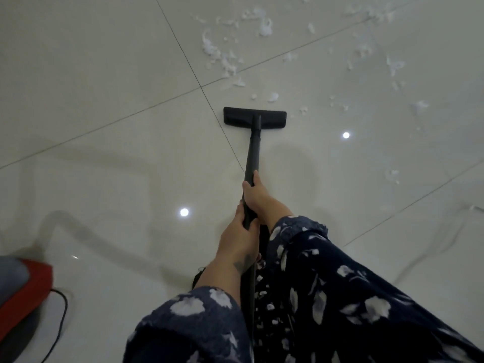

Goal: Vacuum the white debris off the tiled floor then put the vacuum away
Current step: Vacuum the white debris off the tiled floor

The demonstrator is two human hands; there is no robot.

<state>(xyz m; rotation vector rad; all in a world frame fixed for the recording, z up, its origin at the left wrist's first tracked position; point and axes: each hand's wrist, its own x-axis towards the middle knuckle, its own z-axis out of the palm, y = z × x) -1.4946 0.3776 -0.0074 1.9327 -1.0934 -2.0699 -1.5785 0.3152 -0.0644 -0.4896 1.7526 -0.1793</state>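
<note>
A black vacuum wand [253,155] runs from my hands down to a flat black floor head [254,117] resting on the glossy pale tiles. My right hand [253,194] grips the wand higher along the tube, and my left hand [237,243] grips it just below, nearer my body. White fluffy debris [222,55] lies scattered beyond the head, toward the top middle and top right, with small bits [273,96] just past the head's front edge. The red and grey vacuum body [23,289] sits at the lower left.
A black power cord [61,310] loops on the floor beside the vacuum body. Dark grout lines [183,56] cross the tiles. More white scraps [392,175] lie at the right. A thin white cable [474,207] shows at the right edge. Ceiling lights reflect in the floor.
</note>
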